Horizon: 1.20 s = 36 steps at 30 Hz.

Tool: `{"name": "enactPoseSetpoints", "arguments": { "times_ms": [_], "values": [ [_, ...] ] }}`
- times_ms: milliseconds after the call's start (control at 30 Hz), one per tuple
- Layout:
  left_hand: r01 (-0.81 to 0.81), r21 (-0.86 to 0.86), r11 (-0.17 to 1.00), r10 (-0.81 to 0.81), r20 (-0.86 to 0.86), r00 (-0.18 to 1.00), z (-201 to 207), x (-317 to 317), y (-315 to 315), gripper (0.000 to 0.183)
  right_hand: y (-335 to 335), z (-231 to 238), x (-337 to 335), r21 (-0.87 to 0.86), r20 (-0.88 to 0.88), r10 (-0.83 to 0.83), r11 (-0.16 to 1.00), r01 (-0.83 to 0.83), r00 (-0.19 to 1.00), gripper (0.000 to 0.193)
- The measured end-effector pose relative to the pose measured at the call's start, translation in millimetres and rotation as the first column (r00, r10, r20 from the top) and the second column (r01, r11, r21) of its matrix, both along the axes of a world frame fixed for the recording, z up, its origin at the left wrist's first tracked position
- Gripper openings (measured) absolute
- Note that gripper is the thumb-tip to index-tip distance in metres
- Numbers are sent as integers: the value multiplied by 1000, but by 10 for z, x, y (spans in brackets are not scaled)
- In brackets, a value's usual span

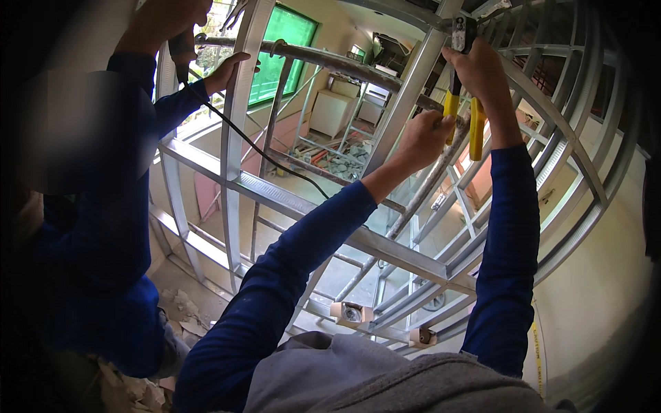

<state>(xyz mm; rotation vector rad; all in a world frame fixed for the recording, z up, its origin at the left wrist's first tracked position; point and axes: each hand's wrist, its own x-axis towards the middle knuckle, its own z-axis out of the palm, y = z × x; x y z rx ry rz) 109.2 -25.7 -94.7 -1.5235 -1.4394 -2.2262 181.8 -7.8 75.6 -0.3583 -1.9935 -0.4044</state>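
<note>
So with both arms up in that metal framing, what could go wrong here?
The yellow-handled tool is squeezed overhead by the right hand with the left hand beside its handles, so a slip might pinch fingers. The co-worker's hand grips a metal stud close by, and a black cable dangles through the frame, perhaps snagging.

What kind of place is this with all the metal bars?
Probably a building site indoors. A bare metal frame fills the room, rubble lies on the floor, and the right hand works yellow-handled pliers.
</note>
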Motion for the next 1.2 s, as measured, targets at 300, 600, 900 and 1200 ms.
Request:
{"name": "enactPoseSetpoints", "arguments": {
  "times_ms": [300,600,900,1200],
  "values": [
    [334,130,933,-334,-29,942,53,62,136,59,-235,46,-165,88,100,-265,963,257,959,48],
    [608,166,776,-625,76,777,157,223,211,71,-218,172,-306,353,113,-385,877,325,916,35],
    [471,172,865,-481,21,876,83,224,180,54,-327,287,-28,449,149,-424,834,321,894,33],
    [488,69,870,-492,62,869,-143,50,165,72,-181,342,-143,273,267,-322,929,249,908,41]
  ]
}}
